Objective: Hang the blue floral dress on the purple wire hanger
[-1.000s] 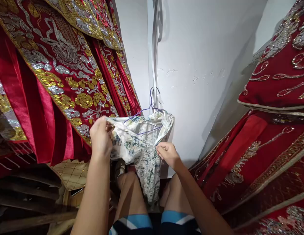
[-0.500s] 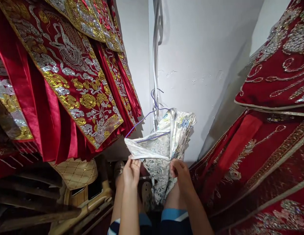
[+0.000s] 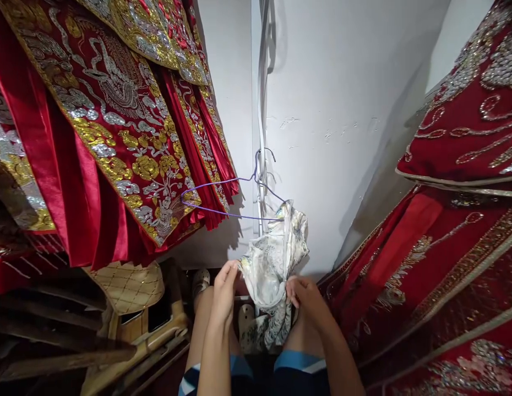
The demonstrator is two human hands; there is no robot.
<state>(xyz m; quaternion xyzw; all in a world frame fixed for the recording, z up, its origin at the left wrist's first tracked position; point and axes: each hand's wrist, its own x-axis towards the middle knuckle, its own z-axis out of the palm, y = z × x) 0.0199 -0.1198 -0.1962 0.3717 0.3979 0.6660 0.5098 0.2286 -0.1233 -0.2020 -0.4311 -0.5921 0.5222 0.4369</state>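
Note:
A pale satin garment [image 3: 276, 258] with a blue-green floral print hangs by one end from a purple wire hanger [image 3: 227, 198]. The hanger's hook is caught on a white cord [image 3: 261, 110] running down the wall corner. The left part of the hanger is bare. My left hand [image 3: 225, 286] pinches the garment's left edge low down. My right hand [image 3: 308, 297] grips the cloth on its right side. The fabric is bunched between both hands above my knees.
Red robes [image 3: 115, 126] with gold and silver embroidery hang at the left, and more red embroidered cloth [image 3: 454, 220] fills the right. A white wall [image 3: 342, 110] stands ahead. A wooden chair with a quilted cushion [image 3: 128, 286] sits low left.
The garment slid off the hanger's left arm, leaving it bare. Both hands dropped lower and closer together, gathering the cloth.

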